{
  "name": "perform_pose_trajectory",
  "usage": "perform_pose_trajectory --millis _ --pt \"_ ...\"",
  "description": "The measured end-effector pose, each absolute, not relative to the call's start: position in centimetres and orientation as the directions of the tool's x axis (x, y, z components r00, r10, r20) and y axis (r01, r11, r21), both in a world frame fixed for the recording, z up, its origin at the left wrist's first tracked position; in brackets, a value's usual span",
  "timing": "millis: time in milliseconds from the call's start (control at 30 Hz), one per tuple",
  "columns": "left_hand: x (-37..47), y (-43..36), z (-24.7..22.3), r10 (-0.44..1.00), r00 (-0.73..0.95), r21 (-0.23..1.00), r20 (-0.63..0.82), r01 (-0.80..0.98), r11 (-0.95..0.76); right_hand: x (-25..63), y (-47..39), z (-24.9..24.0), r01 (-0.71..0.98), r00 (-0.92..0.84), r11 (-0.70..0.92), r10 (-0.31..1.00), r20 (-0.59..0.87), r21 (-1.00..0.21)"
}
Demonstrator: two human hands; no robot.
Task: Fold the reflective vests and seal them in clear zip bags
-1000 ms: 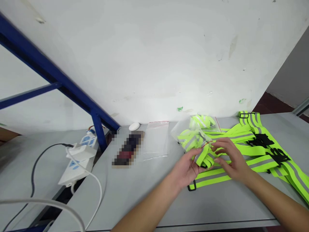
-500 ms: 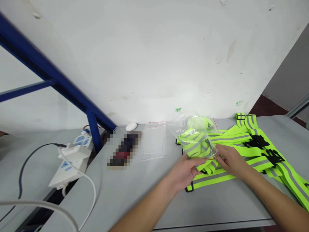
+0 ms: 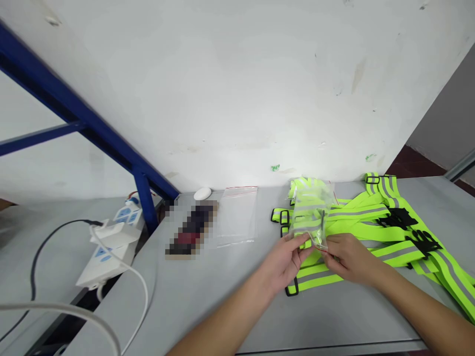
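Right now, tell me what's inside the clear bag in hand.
Through the bag, yellow-green strap with grey stripes shows. The left hand covers the lower left corner; anything behind those fingers cannot be seen.

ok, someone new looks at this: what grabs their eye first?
Probably the neon yellow-green straps spread over the right half of the table. Over their left part, the left hand and right hand hold a clear bag of similar strapping. Next, the dark blue frame slanting down on the left.
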State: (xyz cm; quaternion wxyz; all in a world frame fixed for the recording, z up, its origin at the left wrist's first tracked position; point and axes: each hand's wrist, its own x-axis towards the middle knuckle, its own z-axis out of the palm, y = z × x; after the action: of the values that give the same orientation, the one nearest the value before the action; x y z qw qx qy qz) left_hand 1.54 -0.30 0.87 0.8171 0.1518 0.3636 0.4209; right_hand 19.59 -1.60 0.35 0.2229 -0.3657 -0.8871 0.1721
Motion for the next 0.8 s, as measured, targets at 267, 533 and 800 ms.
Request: perform_pose_trajectory --millis 267,533,800 --pt "1.3 -0.7 1.2 0.807 0.476 0.539 -0.349 -0.603 0.589 19.6 -1.8 -0.5 0.48 -0.559 0.556 0.79 0.252 -0.678" --pt "1.6 -0.9 0.4 0.798 0.409 0.762 -0.443 -0.297 0.575 18.8 -2.9 -0.1 0.458 -0.628 0.68 0.703 0.332 -0.573" --pt "1.3 -1.9 1.8 0.932 0.31 0.976 -0.188 0.167 0.141 20.9 -1.7 1.2 0.747 -0.414 0.496 0.868 0.274 -0.442"
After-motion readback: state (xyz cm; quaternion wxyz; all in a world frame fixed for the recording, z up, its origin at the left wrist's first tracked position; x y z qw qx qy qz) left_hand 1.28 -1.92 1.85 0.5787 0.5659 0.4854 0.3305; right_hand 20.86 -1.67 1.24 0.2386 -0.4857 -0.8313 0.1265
